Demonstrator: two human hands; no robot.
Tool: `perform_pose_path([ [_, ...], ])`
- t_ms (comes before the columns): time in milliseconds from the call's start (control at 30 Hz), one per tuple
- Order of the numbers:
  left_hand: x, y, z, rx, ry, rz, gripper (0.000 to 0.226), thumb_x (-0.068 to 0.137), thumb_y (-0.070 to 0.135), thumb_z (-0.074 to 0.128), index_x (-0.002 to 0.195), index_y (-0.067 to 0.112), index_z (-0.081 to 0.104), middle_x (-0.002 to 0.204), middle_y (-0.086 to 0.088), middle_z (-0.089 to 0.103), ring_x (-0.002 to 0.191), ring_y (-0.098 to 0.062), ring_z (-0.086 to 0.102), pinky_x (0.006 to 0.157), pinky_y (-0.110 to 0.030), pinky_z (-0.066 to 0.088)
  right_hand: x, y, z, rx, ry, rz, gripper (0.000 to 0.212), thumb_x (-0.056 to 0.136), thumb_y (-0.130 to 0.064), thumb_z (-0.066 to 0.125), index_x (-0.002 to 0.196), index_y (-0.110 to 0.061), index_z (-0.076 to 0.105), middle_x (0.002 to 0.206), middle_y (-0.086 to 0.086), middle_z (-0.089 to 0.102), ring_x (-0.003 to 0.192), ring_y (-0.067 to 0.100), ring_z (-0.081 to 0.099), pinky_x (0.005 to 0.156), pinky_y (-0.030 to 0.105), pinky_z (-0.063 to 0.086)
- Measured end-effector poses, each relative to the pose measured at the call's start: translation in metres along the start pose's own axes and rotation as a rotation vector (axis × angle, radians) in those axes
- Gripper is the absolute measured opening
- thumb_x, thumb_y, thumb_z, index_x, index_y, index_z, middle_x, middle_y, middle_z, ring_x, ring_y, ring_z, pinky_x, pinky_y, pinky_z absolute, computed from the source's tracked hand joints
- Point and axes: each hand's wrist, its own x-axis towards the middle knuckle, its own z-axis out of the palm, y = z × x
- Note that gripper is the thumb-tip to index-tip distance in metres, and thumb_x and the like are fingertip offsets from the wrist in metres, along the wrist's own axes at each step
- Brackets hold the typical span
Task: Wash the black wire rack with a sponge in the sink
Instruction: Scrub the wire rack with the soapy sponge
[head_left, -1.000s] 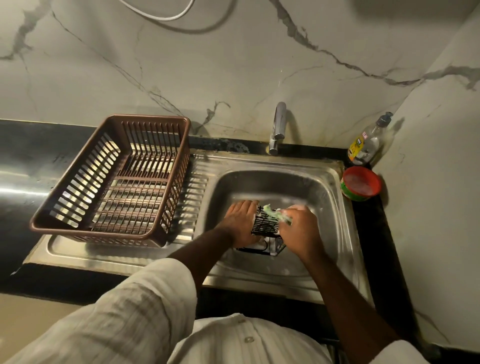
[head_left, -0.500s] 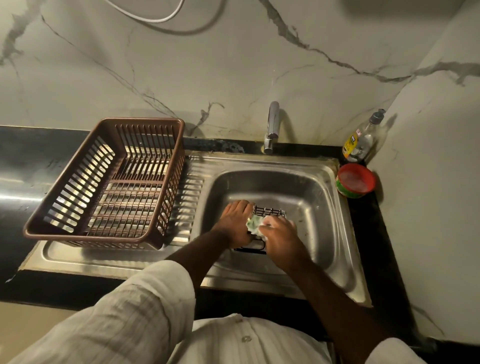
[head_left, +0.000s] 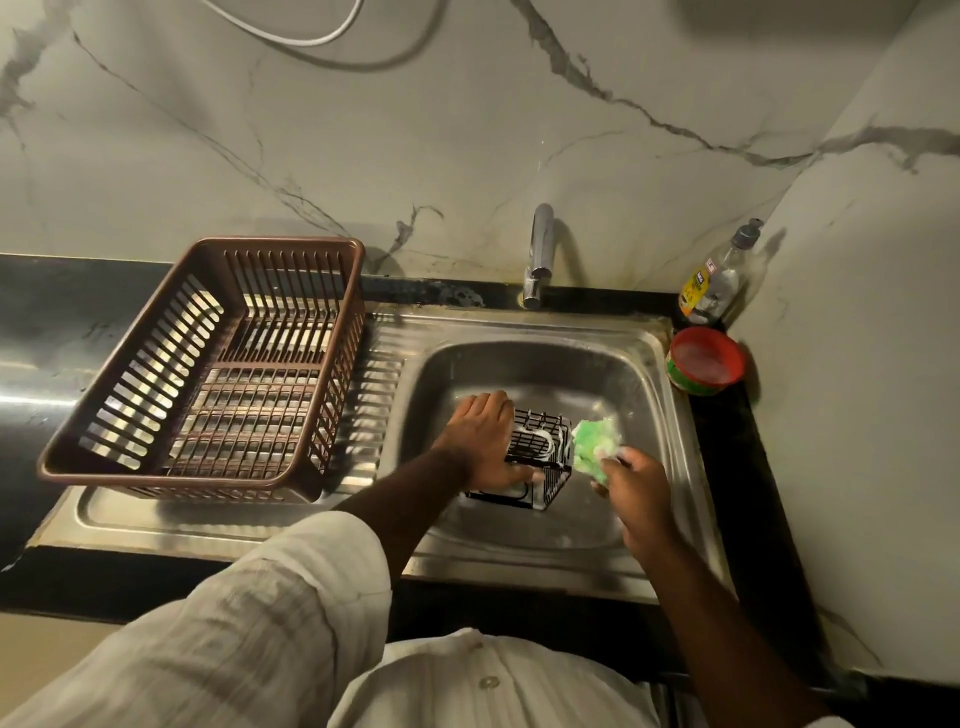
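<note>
A small black wire rack (head_left: 540, 447) stands in the steel sink basin (head_left: 550, 374), with white foam streaks on its top wires. My left hand (head_left: 485, 436) grips the rack's left side, thumb along its front edge. My right hand (head_left: 636, 491) holds a green sponge (head_left: 595, 447) against the rack's right side. The sponge is soapy and partly hidden by my fingers.
A brown plastic dish basket (head_left: 208, 374) sits on the drainboard to the left. The tap (head_left: 540, 254) stands behind the basin. A dish soap bottle (head_left: 719, 275) and a red and green tub (head_left: 706, 361) sit at the right corner by the wall.
My right hand has slid the sponge from the top of the rack, near my left hand, out to the rack's right side. Foam now shows on the top wires.
</note>
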Motion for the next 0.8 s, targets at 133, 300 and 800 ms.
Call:
perform_pose_path([
  [133,0.007,0.011,-0.002,0.043,-0.088,0.014,0.122,0.069,0.091,0.048,0.156,0.01,0.019,0.144,-0.014,0.039,0.13,-0.033,0.038,0.111,-0.052,0.026,-0.004,0.004,0.005,0.035,-0.048,0.02,0.018,0.093,-0.007,0.064,0.085,0.008,0.064,0.081,0.024,0.068,0.069,0.022,0.064,0.067,0.042,0.056],
  [300,0.017,0.022,-0.008,0.101,-0.099,0.035,0.099,0.068,0.082,0.056,0.144,0.021,0.038,0.139,-0.017,0.04,0.127,-0.035,0.038,0.109,-0.055,0.024,-0.01,-0.001,0.006,0.081,-0.096,0.034,0.009,0.093,-0.004,0.064,0.086,-0.007,0.069,0.089,0.019,0.071,0.077,0.023,0.067,0.064,0.033,0.058],
  [800,0.019,0.016,-0.018,-0.099,-0.032,0.062,0.09,0.07,0.071,0.067,0.128,0.006,0.043,0.127,-0.011,0.04,0.115,-0.025,0.038,0.105,-0.043,0.036,-0.005,-0.02,-0.001,0.126,0.001,-0.069,0.01,0.084,-0.023,0.066,0.085,-0.03,0.073,0.083,0.0,0.076,0.08,0.026,0.073,0.076,0.049,0.06],
])
